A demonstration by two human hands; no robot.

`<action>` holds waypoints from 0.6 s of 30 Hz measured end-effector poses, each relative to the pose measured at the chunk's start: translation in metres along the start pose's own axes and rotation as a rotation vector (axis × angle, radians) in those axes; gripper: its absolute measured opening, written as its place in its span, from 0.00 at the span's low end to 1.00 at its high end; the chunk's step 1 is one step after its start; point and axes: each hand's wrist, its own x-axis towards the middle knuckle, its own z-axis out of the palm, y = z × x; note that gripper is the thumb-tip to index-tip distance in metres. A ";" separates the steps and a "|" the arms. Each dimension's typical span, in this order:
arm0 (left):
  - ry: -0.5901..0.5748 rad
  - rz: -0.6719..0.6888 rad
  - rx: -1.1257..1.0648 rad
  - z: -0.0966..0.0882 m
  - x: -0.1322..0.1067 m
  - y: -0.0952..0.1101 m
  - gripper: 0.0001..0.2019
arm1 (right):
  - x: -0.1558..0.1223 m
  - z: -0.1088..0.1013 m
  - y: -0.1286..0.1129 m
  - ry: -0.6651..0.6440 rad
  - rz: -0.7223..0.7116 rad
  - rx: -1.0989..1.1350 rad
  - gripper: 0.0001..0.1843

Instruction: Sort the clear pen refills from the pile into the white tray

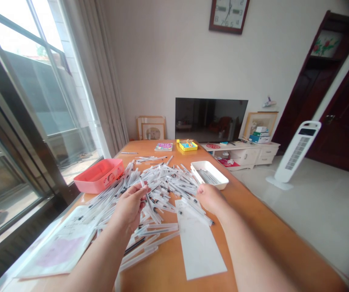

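Note:
My left hand [132,205] is closed over the pile, with a translucent white pen barrel [143,183] pinched between thumb and fingers. Its tip points up and away from me. My right hand [209,198] is curled shut at the near side of the white tray [225,184]; whatever its fingers pinch, if anything, is hidden. Thin grey rods, perhaps refills, lie in that tray. Around both hands spreads a big heap of translucent pen barrels [165,178], some with black parts. A white sheet [200,247] lies partly under the heap, just left of my right hand.
On the left stands a pink basket [81,184] by the window. A booklet or printed sheet [61,251] lies at the near left. Farther back are a yellow box [189,148] and a colourful booklet [163,147]. A tower fan [299,150] stands on the floor at right.

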 end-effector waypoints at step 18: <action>0.027 -0.029 -0.062 -0.004 0.006 -0.003 0.18 | 0.002 0.007 -0.001 -0.194 0.062 -0.402 0.04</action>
